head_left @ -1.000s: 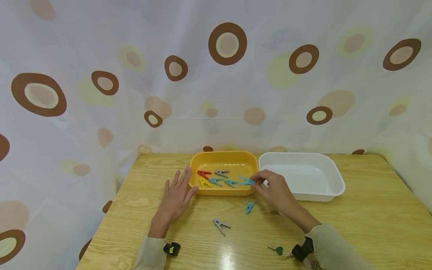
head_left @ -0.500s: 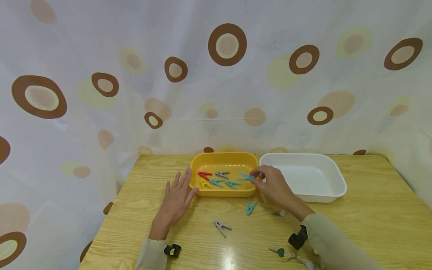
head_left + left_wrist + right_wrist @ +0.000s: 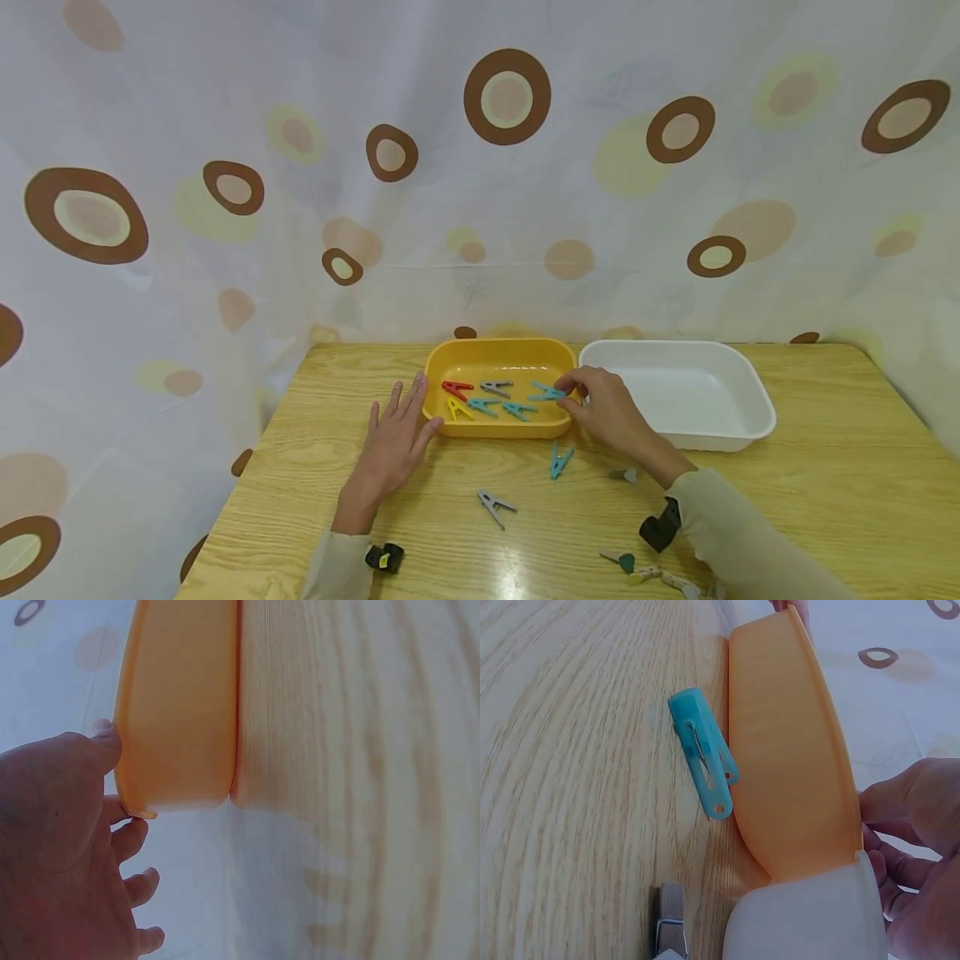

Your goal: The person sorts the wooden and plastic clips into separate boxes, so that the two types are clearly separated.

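Pinching a teal clothespin between thumb and curled fingers, our right hand sits at the right end of the yellow tray, over its rim. That pin lies roughly level, long axis left-right, free end pointing left into the tray. Our left hand lies flat on the wooden table, fingers straight and slightly spread, thumb against the tray's left wall; the left wrist view shows the thumb tip touching the rim.

Inside the tray we see a red pin, a grey pin, a yellow pin and two more teal pins, loosely scattered.

Just right of the tray, touching it, stands the white tub. On the table in front of the tray lies another teal pin, tilted, close to the front wall, and a grey pin nearer us. A small grey clip lies beside our right forearm. More pins lie at the near edge, partly hidden by the sleeve
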`<state>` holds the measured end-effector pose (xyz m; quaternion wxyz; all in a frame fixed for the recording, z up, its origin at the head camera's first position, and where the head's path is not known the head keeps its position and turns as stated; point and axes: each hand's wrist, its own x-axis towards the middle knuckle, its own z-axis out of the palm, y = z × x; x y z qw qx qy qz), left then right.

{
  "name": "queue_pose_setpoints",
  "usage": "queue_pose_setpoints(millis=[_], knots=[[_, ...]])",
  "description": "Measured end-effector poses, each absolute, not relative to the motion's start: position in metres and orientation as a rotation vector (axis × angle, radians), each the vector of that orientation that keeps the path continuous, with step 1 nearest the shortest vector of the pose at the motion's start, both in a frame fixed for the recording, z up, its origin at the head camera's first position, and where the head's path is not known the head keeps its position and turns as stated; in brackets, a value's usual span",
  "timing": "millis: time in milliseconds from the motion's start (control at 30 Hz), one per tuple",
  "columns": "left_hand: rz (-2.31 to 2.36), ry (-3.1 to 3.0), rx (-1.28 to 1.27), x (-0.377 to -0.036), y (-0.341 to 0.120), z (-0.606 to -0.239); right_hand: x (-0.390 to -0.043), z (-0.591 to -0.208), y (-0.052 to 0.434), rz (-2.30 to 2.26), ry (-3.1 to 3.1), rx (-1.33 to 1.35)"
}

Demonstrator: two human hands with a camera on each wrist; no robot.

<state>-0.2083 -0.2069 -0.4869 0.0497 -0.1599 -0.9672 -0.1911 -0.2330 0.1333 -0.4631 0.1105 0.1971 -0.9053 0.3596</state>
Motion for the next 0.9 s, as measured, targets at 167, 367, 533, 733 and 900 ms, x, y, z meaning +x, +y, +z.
queue_pose_setpoints(millis=[167,367,533,733,900], knots=[[-0.592,-2.945,-0.486,-0.208,-0.207,-0.487,-0.233,-0.463,0.133,1.057,-2.664,0.595],[-0.587,-2.942,-0.487,-0.208,-0.207,-0.487,-0.233,-0.463,0.133,1.064,-2.669,0.604],[-0.578,-2.946,-0.489,-0.207,-0.206,-0.487,-0.229,-0.462,0.135,1.079,-2.66,0.598],[-0.607,-2.944,-0.492,-0.207,-0.207,-0.486,-0.22,-0.459,0.137,1.126,-2.617,0.609],[-0.598,-2.943,-0.494,-0.208,-0.207,-0.486,-0.209,-0.454,0.137,1.164,-2.585,0.613]])
